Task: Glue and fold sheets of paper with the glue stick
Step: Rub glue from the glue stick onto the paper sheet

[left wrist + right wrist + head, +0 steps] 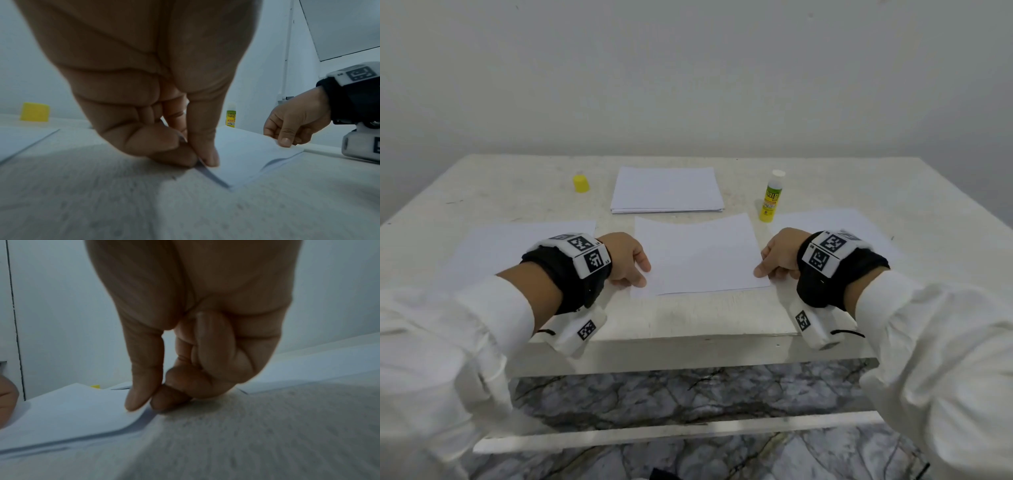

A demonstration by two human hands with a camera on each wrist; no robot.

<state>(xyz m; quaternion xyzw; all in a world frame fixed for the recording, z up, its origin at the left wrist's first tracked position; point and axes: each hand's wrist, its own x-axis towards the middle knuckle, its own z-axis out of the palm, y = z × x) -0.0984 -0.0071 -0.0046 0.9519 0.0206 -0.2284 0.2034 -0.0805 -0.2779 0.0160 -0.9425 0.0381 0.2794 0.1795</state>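
Now left hand (627, 261) and right hand (779, 254) each pinch near corner of folded sheet (698, 255); fingertips under paper hidden; uncapped glue stick (770, 196) upright beyond.

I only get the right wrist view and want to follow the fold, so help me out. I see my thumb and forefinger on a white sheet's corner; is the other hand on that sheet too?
Observer: Yes. The left hand pinches the near left corner of the same white paper sheet, while the right hand pinches the near right corner.
Operator: Where is the glue?
Observer: The yellow glue stick stands upright beyond the right hand, uncapped.
Operator: And its cap?
Observer: The yellow plastic cap sits to the left of the white paper stack, at the far side of the white table.
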